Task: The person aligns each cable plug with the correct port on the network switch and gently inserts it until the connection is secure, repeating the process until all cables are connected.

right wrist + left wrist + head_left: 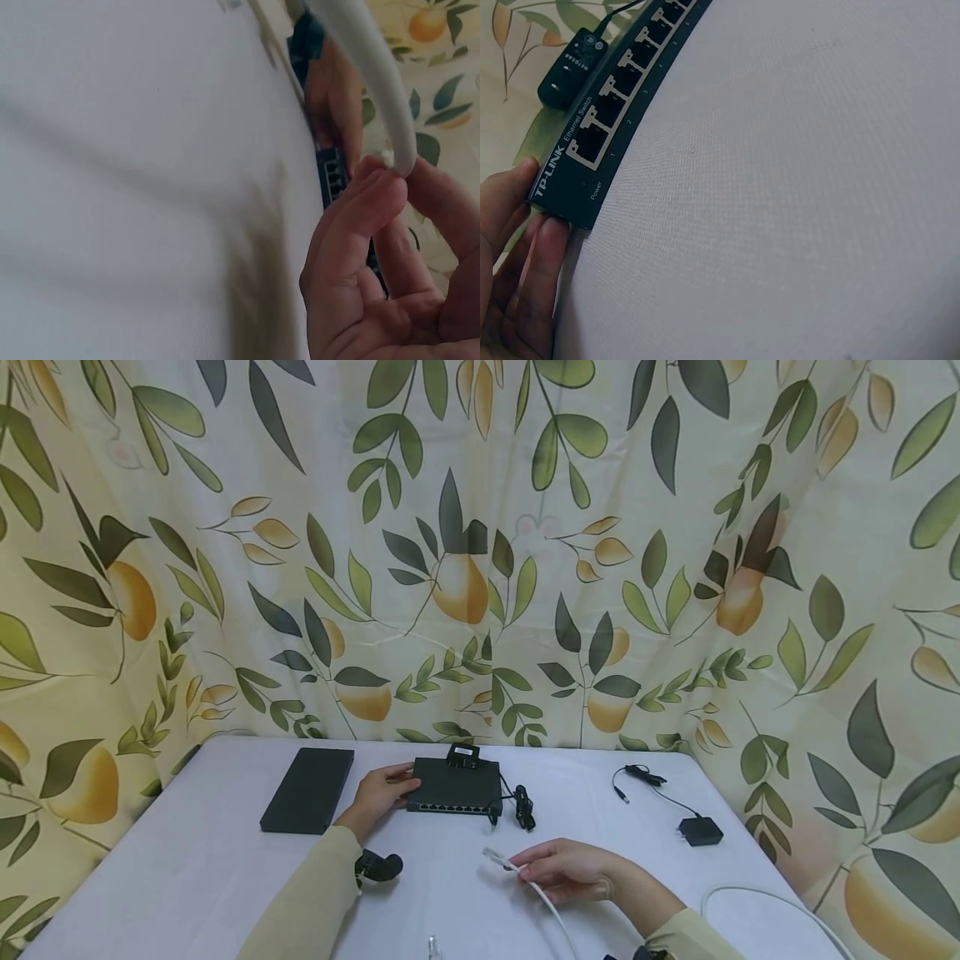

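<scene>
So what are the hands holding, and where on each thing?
The right hand pinches the white cable just behind its plug. The left hand grips the black switch at its left end.

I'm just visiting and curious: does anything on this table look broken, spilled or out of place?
Nothing stands out. The left hand holds the black eight-port network switch flat on the white table; the right hand pinches an intact white network cable. No spill or damage shows.
</scene>
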